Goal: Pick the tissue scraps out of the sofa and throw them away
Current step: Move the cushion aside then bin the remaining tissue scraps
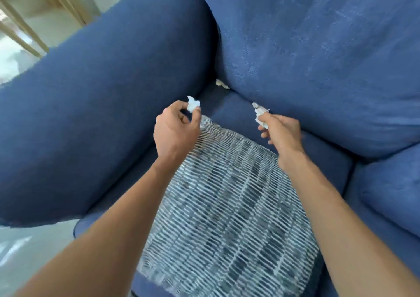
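Observation:
I look down into the corner of a blue sofa. My left hand pinches a small white tissue scrap between thumb and fingertips, just above the seat near the armrest. My right hand grips another crumpled white tissue scrap, close to the crease under the back cushion. A third tissue scrap is wedged in the gap where armrest, back cushion and seat meet, beyond both hands.
A blue-and-white patterned cushion lies on the seat under my forearms. The thick armrest rises on the left, a second seat cushion sits at right. Pale floor and wooden legs show at the left.

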